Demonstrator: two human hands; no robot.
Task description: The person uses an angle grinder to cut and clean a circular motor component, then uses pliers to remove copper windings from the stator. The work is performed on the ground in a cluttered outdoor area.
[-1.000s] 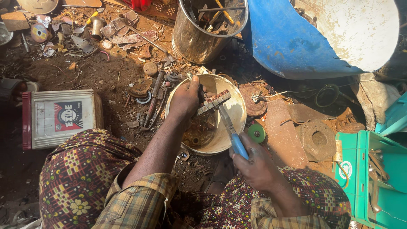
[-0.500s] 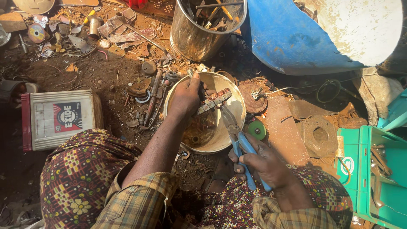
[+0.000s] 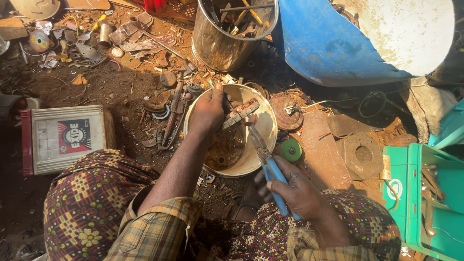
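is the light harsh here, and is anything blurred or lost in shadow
Head view: hard sun from the upper right blows out the white drum; the ground at far left sinks into shadow; left hand, right hand and pliers stay sharp.

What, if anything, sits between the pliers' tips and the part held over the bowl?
Nothing visible does. The pliers in the right hand point their tips right at the rusty part held by the left hand above the bowl.

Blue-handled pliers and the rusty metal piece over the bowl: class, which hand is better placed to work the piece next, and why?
Right. The right hand already grips the blue-handled pliers, whose tips reach the rusty metal piece. The left hand just steadies it over the bowl.
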